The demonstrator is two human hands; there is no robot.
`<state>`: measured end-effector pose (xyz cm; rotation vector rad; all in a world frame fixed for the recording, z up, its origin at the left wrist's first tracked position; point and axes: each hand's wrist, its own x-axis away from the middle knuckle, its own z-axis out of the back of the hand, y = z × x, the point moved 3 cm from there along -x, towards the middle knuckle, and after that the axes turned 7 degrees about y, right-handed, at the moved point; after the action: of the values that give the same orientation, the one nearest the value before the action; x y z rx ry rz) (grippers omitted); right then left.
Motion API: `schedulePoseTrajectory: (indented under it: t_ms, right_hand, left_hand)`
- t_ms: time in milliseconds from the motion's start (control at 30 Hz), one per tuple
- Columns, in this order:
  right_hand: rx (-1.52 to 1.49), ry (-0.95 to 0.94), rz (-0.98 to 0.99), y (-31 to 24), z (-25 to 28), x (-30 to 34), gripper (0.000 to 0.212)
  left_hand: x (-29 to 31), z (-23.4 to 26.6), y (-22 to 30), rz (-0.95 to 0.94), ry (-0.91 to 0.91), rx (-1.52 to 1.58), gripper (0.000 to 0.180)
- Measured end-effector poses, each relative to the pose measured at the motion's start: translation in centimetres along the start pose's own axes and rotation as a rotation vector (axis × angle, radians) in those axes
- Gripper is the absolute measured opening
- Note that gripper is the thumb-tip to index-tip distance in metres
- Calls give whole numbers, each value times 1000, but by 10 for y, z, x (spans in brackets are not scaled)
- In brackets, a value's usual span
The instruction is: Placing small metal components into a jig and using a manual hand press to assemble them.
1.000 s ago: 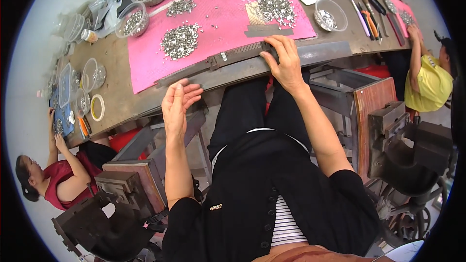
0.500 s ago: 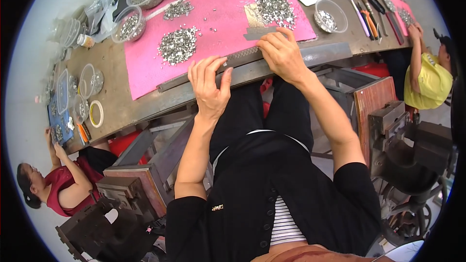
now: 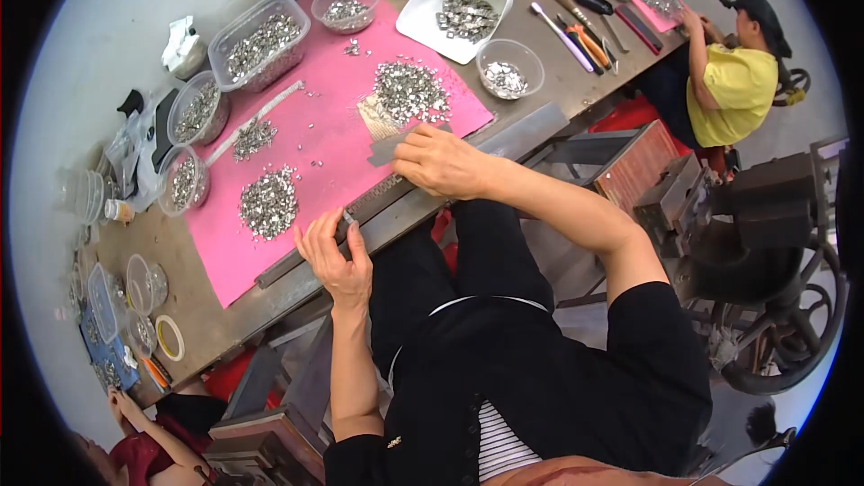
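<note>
A long dark metal bar with a row of fine slots lies along the table's front edge, on the near border of a pink mat. My left hand is closed round the bar, fingers on the far side and thumb on the near side. Farther right, my right hand rests on the bar with its fingers bent together; whatever they pinch is hidden. Beside those fingers lies a flat grey metal strip. Small shiny metal parts form a heap at the left and another heap beyond my right hand.
A white tray and a clear tub of parts stand at the back right, near pliers. Several more tubs line the left, including a rectangular one. Co-workers sit at both sides; one wears a yellow shirt.
The whole view has turned and shifted, so the bench slants more steeply and more of its back shows. Both hands stay at the bar.
</note>
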<state>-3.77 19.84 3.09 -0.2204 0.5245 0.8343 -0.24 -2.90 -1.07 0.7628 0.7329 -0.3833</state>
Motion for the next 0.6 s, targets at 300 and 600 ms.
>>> schedulePoseTrajectory:
  t_ms: [300,600]
  right_hand:
    - [21,-28,101,3,1,-5,20]
    - [174,329,-76,93,55,-27,17]
  left_hand:
    - [-4,-1,3,25,-9,5,35]
    - [-1,0,2,24,7,28,34]
